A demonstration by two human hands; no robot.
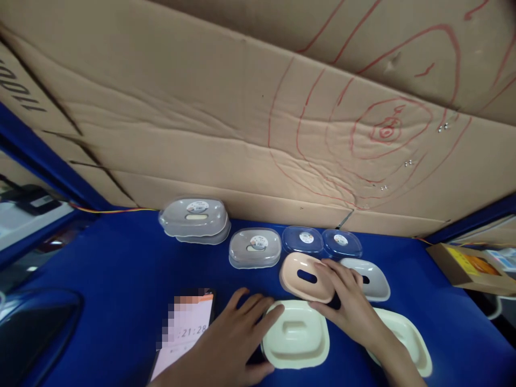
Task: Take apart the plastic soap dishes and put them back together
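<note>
At the left end of a pale green soap dish (pixel 296 349), my left hand (pixel 242 338) has its index finger and thumb on the rim, with the other fingers stretched out. My right hand (pixel 346 298) grips the right end of a peach soap dish insert (pixel 298 269), which has a dark oval slot. This insert lies just behind the green dish. Behind my right hand is a light grey slotted insert (pixel 379 282), partly covered by the fingers. A second pale green soap dish (pixel 419 346) lies partly hidden under my right forearm.
Clear-lidded boxes (pixel 195 226) are stacked at the back left, near another lidded box (pixel 255 258). Two clear lids (pixel 304 239) lie against the cardboard wall (pixel 201 134). A phone (pixel 189 328) lies left of my left hand. A cardboard box (pixel 467 269) stands at the right edge.
</note>
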